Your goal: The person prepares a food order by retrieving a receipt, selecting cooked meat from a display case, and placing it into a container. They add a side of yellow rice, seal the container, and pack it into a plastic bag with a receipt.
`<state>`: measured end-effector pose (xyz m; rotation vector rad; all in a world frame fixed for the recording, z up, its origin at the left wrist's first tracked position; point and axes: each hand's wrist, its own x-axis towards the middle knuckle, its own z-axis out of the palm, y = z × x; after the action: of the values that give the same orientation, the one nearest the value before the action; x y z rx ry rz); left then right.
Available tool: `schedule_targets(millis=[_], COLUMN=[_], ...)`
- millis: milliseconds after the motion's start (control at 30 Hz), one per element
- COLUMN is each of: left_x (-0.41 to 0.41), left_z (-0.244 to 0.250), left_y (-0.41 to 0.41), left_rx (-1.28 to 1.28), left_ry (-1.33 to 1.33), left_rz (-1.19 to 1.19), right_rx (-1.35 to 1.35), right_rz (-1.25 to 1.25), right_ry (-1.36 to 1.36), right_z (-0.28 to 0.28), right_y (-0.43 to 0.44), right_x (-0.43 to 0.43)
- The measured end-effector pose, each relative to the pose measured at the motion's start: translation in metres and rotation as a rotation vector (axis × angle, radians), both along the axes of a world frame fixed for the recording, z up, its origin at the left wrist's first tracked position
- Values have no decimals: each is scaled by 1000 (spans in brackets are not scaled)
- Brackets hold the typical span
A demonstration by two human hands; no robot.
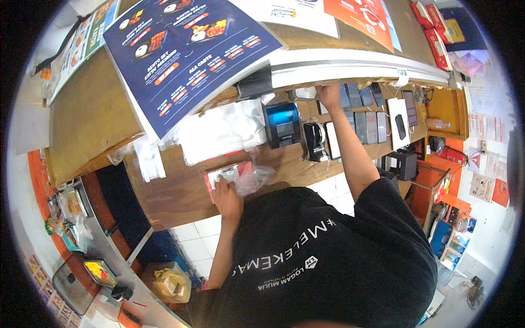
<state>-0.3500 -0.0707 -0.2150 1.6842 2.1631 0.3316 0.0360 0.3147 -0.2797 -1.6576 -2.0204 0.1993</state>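
My left hand (225,199) rests its fingertips on a small red and white packet (236,172) near the desk's front edge; clear plastic film (256,180) lies against its right side. Whether the fingers grip anything cannot be told. My right hand (329,97) reaches under the raised counter's edge, its fingertips hidden by the ledge, close to a clear container (303,93) and a row of phones (354,95). Between the hands lie a stack of white plastic bags (223,131), a blue and black label printer (283,125) and a black tape dispenser (316,141).
Above the wooden desk (176,205) runs a raised counter (90,123) bearing a laminated menu (188,53). More phones (371,127) and a white box with a phone (398,123) stand right. A cardboard box (170,283) sits on the lower left.
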Motion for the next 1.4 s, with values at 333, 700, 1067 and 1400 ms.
schedule_targets(millis=[333, 700, 1067, 1400], left_x=[-68, -36, -39, -26], left_z=[-2, -36, -44, -40], left_y=[-5, -42, -63, -66], left_rx=[-110, 361, 342, 233], left_ry=[-647, -730, -692, -1092], left_rz=[-304, 35, 105, 406], right_rx=[-467, -900, -1011, -1207], right_rz=[25, 371, 317, 348], right_ry=[983, 494, 600, 794], right_z=[99, 38, 36, 68], right_y=[-166, -339, -349, -350], right_x=[-124, -248, -255, -259])
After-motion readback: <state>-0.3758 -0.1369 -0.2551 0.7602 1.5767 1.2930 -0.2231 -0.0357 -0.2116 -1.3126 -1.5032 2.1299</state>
